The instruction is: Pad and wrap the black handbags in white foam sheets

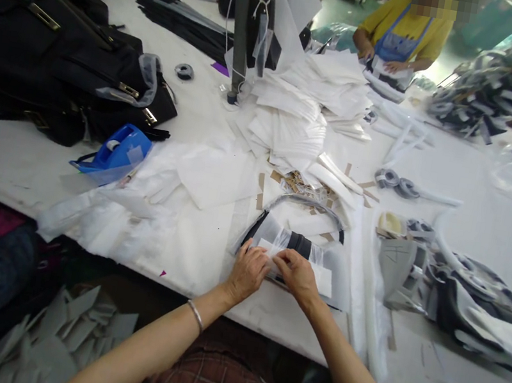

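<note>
Both hands rest close together on a dark bag strap piece wrapped in clear film and white paper near the table's front edge. My left hand, with a bangle on its wrist, has its fingers curled down onto the wrapping. Just to its right, my right hand pinches the same wrapping with bent fingers. A curved grey handle arcs just behind the piece.
Black handbags pile up at the far left, with a blue tape dispenser in front of them. White paper sheets heap in the middle. Wrapped strap parts lie at right. Another person in a yellow top works across the table.
</note>
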`<state>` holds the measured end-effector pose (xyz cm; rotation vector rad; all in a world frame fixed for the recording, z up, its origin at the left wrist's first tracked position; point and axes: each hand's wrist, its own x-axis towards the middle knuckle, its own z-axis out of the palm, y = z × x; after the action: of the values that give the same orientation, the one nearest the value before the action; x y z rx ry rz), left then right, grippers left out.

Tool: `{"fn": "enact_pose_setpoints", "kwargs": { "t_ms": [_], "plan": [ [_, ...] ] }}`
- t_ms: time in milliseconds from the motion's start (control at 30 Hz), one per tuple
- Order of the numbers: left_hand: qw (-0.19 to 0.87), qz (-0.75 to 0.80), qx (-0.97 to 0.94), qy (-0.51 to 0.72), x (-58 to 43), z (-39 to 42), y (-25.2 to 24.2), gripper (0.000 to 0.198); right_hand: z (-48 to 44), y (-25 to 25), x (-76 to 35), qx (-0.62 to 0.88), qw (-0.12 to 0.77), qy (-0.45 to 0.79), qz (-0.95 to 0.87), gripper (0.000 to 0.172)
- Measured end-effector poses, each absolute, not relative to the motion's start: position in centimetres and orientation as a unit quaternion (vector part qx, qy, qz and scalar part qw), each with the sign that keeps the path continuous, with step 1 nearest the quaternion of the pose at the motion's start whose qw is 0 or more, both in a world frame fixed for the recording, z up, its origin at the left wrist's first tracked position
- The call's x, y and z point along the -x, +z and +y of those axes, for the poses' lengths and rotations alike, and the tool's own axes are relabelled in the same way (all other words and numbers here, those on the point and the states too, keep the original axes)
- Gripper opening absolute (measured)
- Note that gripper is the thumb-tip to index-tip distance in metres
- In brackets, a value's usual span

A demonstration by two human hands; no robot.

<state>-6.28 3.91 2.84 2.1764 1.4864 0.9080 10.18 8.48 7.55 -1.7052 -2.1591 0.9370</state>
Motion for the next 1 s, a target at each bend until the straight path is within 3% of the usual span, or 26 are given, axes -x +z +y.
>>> {"fn": "enact_pose_setpoints", "kwargs": {
  "t_ms": [367, 600, 800, 1000],
  "plan": [
    [0.118, 0.650, -0.688, 0.301, 3.7, 5.1, 3.1, 0.009, 9.1, 6.4, -9.8, 0.608, 0.056, 0.248, -0.753, 0.019],
    [0.096, 0.645, -0.701, 0.289, 3.9, 5.2, 3.0, 0.004, 9.8, 6.1, -9.8, 0.588, 0.036, 0.247, -0.769, 0.014],
    [0.052, 0.525, -0.824, 0.208, 4.4, 2.0, 4.6, 0.024, 10.2, 6.0, -9.7, 0.589, 0.010, 0.252, -0.767, 0.012],
    [0.028, 0.574, -0.814, 0.085, 3.0, 0.4, 5.0, 0.044, 10.4, 5.8, -9.5, 0.589, 0.022, 0.278, -0.759, 0.009]
  ]
}}
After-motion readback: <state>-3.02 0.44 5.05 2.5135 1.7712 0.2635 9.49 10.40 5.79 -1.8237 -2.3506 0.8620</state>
